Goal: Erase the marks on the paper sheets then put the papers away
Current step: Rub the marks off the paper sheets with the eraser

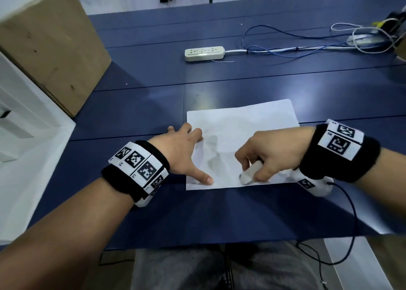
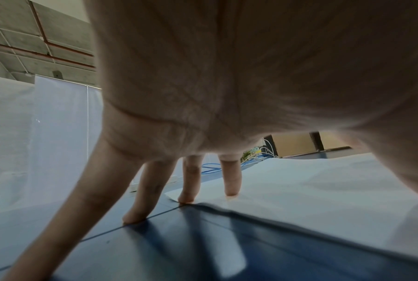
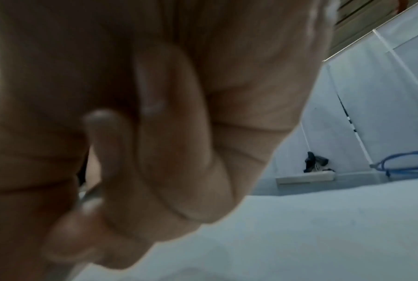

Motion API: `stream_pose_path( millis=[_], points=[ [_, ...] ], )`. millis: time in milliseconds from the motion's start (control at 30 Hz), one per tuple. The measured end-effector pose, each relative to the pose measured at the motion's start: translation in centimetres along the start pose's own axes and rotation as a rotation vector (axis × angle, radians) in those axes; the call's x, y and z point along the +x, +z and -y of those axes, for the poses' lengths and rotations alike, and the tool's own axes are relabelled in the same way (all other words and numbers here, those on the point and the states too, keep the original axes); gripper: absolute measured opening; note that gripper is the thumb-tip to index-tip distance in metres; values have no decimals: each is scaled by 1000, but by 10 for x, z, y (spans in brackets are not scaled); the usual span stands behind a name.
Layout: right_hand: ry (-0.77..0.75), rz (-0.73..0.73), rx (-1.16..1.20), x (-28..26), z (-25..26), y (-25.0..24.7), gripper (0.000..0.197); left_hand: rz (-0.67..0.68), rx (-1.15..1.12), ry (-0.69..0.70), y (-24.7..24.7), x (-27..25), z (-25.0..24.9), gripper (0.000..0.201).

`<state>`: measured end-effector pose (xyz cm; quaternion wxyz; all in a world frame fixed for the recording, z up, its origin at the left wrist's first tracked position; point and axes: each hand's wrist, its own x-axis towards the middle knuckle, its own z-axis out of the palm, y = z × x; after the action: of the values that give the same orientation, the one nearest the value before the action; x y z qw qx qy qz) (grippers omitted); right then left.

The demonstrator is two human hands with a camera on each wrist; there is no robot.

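While the paper [image 1: 241, 135] is lying near the tabletop's front edge, it is being pinned at its left edge by the spread, flat left hand [image 1: 180, 151] so it cannot slide; an eraser [image 1: 250, 173] is being gripped in the curled right hand [image 1: 270, 153] and pressed near the sheet's front edge.

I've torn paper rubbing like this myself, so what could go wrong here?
The paper already looks rumpled in the middle; hard rubbing with the eraser in the right hand could crease or tear it. The left hand pins only the left edge with spread fingers, so the free right side might slide or buckle.
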<state>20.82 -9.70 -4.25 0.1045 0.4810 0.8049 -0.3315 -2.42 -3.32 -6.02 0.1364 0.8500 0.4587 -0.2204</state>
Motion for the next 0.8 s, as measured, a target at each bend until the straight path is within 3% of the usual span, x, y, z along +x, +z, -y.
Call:
stream_pose_path(
  millis=[133,267,333,467,533,667,733,800],
  points=[
    [86,-180,-43,10,-11,-12,40,-3,5,-1,-1,-1,-1,124],
    [202,-412,-84,18,-28,-24,26,-9,11,-2,-2,-3,-3,122],
    [127,-343,-35,12,-23,-18,22,-8,6,0,-1,-3,-4,122],
    [6,-28,26,-2,0,-3,16,-11,-1,3,0,-1,-1,122],
    [34,-93,-6,2,-3,-7,14,-11,0,3,0,0,-1,121],
    [216,-404,-110,16,-22,-21,23,-8,4,3,0,0,-2,123],
    [194,-388,-110,13,-22,-21,22,-10,1,3,1,1,-1,124],
    [87,-220,-72,3,-13,-14,17,-10,-5,0,1,1,0,124]
  ],
)
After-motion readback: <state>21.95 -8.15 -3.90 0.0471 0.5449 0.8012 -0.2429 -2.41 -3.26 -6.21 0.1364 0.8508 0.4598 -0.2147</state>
